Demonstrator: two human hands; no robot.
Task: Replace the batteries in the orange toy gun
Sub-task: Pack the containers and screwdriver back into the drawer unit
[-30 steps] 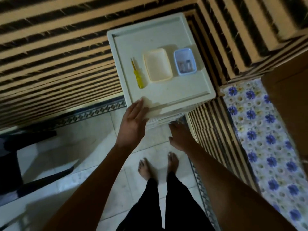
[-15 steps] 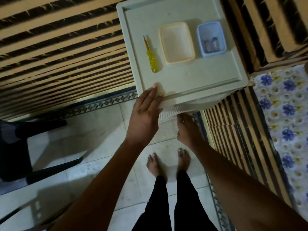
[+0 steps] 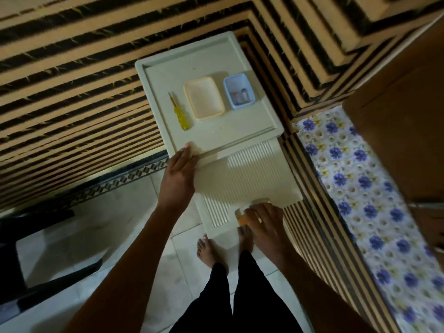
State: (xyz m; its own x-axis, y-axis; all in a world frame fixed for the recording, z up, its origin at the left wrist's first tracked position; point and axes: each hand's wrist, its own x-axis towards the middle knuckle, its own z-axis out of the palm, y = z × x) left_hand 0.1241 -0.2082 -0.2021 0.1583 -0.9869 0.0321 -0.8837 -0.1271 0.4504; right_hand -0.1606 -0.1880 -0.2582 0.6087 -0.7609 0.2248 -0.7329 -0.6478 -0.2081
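A white plastic drawer cabinet (image 3: 230,127) stands in a striped corner. On its top lie a yellow screwdriver (image 3: 179,114), an empty cream tray (image 3: 204,98) and a small blue tub (image 3: 227,91) holding batteries (image 3: 239,96). My left hand (image 3: 179,179) rests flat on the top's front edge, fingers straight. My right hand (image 3: 264,219) is low on the ribbed drawer front (image 3: 249,169), fingers curled over a pale, orange-tinted piece (image 3: 242,216) that looks like a handle. No toy gun is clearly in view.
A black chair (image 3: 36,260) stands on the tiled floor at the left. A blue-flowered cloth (image 3: 360,188) covers a surface at the right, beside brown wooden furniture (image 3: 396,116). My bare feet (image 3: 209,251) are just in front of the cabinet.
My view has pulled back and tilted, showing the ribbed front. My right hand has moved down from under the top and closed on the handle-like piece. The left hand stays put.
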